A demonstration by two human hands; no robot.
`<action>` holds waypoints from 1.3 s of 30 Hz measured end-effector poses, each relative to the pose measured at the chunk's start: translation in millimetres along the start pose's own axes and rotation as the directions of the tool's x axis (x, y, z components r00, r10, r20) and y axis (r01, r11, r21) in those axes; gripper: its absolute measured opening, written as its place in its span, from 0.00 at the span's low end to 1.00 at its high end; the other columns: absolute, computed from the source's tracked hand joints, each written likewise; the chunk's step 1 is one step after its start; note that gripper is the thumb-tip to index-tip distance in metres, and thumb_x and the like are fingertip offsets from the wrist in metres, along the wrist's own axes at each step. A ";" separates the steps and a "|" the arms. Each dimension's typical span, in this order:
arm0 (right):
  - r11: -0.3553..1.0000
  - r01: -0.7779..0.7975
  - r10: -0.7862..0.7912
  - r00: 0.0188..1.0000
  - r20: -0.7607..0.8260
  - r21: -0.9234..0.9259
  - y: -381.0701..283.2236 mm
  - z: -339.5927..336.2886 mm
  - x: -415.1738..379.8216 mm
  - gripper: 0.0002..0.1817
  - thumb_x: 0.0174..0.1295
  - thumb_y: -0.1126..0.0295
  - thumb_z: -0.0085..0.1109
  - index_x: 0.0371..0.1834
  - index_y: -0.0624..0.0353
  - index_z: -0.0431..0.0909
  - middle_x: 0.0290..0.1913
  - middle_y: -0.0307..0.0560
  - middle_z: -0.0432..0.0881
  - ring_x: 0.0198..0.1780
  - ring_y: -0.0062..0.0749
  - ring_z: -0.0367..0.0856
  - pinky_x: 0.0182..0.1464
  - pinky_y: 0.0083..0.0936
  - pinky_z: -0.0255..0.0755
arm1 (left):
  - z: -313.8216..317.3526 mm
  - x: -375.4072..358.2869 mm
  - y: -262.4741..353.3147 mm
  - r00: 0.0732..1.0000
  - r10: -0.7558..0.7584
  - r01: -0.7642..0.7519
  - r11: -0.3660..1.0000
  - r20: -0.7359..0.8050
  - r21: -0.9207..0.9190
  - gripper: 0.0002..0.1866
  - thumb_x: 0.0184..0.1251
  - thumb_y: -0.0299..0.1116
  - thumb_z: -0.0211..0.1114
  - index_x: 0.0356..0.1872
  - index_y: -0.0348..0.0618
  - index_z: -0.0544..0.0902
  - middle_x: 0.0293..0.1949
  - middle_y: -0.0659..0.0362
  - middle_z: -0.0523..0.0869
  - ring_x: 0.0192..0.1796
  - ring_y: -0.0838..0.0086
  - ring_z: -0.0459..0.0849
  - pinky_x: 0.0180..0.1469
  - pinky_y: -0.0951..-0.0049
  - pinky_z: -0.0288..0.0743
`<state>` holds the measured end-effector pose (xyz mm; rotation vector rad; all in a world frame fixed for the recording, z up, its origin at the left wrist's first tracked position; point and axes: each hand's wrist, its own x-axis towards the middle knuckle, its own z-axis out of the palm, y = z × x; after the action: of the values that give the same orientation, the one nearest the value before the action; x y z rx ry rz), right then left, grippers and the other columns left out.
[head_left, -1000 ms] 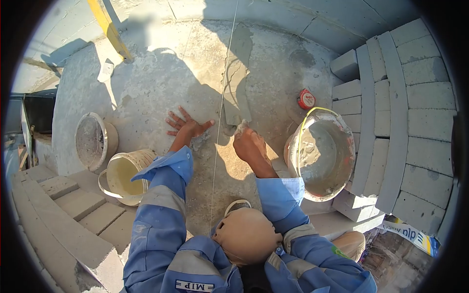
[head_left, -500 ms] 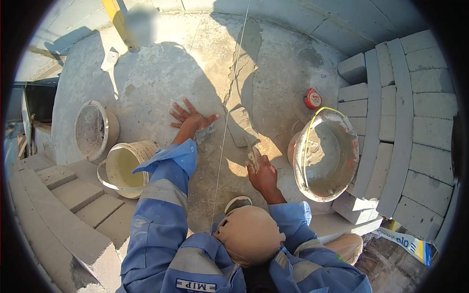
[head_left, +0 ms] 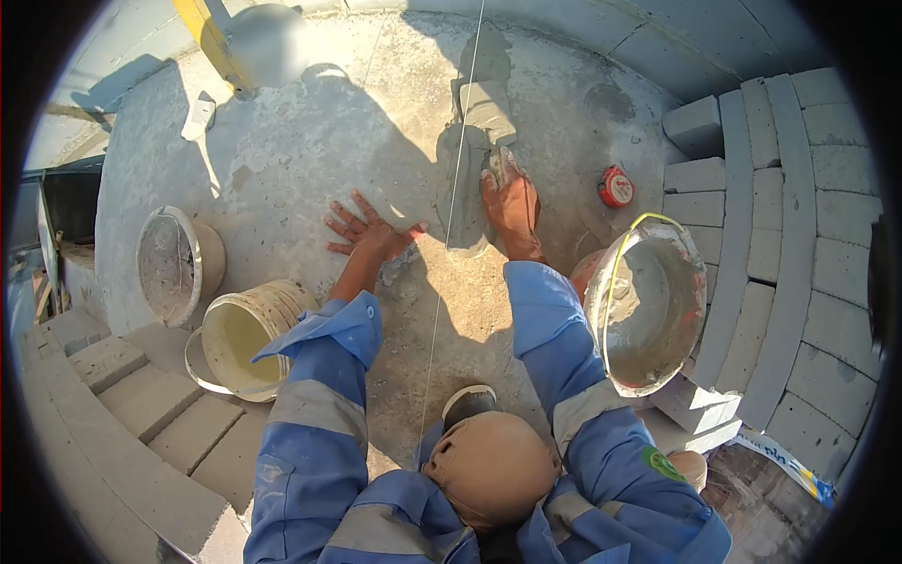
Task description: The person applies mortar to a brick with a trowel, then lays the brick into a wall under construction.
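My left hand [head_left: 366, 231] lies flat on the concrete floor [head_left: 291, 169], fingers spread and nothing under them that I can make out. My right hand [head_left: 512, 207] is closed round the handle of a trowel [head_left: 487, 109], whose flat, mortar-smeared blade points away from me. Under and beside the trowel runs a strip of wet grey mortar [head_left: 458, 193] spread along the floor. A taut white string [head_left: 444, 273] stretches lengthwise over the mortar, between my two hands.
Right of my arm stands a bucket of grey mix [head_left: 658, 310], near a red tape measure [head_left: 615, 187]. On the left are a cream bucket [head_left: 282, 310] and a dirty bucket [head_left: 211, 258]. Stacked blocks [head_left: 836, 226] line both sides. A yellow level [head_left: 209, 42] and a pale flat-bladed tool [head_left: 198, 120] lie farther off.
My right hand has pushed the trowel forward, away from my body, and the mortar now lies spread nearer to me. My left hand stays planted on the floor.
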<state>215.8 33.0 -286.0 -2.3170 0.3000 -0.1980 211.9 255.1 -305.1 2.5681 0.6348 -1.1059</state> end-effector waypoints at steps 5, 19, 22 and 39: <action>0.975 -0.147 0.149 0.989 0.003 -0.165 -19.9 13.4 78.7 0.27 0.62 0.59 0.59 0.63 0.61 0.77 0.52 0.66 0.83 0.54 0.61 0.83 0.57 0.45 0.76 | 1.6 5.2 -4.0 0.999 0.030 -0.029 0.999 0.017 -0.028 0.83 0.38 0.85 0.64 0.72 0.45 0.12 0.70 0.32 0.08 0.70 0.34 0.02 0.62 0.18 0.12; 0.948 -0.194 0.232 0.964 0.129 -0.253 -35.9 -8.9 98.9 0.23 0.59 0.60 0.57 0.50 0.69 0.80 0.49 0.66 0.85 0.51 0.60 0.85 0.56 0.44 0.77 | 0.7 4.5 -2.2 1.000 0.005 -0.005 1.000 0.024 0.004 0.83 0.38 0.85 0.64 0.73 0.45 0.13 0.71 0.32 0.08 0.69 0.33 0.01 0.62 0.19 0.13; 0.940 -0.152 0.210 0.963 0.166 -0.306 -56.6 -23.6 11.9 0.21 0.60 0.60 0.60 0.48 0.68 0.81 0.43 0.64 0.87 0.47 0.62 0.86 0.53 0.47 0.78 | -0.6 3.2 2.4 0.999 -0.039 0.038 0.999 0.020 0.032 0.83 0.38 0.84 0.65 0.73 0.46 0.13 0.71 0.33 0.08 0.70 0.35 0.02 0.63 0.19 0.14; 0.956 -0.231 0.291 0.826 0.483 -0.181 -17.0 -121.2 -230.0 0.30 0.69 0.59 0.55 0.70 0.65 0.68 0.56 0.66 0.79 0.58 0.60 0.79 0.60 0.45 0.72 | -9.4 -11.5 10.0 0.998 -0.055 0.052 0.994 0.038 0.092 0.80 0.45 0.81 0.64 0.72 0.46 0.12 0.71 0.34 0.08 0.74 0.32 0.10 0.67 0.19 0.26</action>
<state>-30.6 24.3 -202.0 -2.3085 0.3617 0.5767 215.6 247.0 -289.6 2.6114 0.6616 -1.2285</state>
